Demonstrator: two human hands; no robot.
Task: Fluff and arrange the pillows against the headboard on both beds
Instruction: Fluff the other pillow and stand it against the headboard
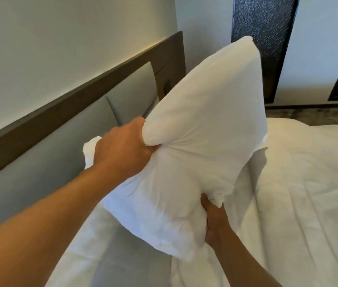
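Gripping opposite edges, the pillow (195,129) is held above the bed (308,183), beside the headboard (81,125): the left hand (122,150) is clenched on one edge, the right hand (213,222) on the other, probably for fluffing.

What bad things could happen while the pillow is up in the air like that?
1. The left hand and right hand only pinch bunched fabric on the pillow, so it might slip and drop.
2. It could flop onto the smooth white duvet and crease it.
3. It is not yet against the headboard, so it may land crooked.
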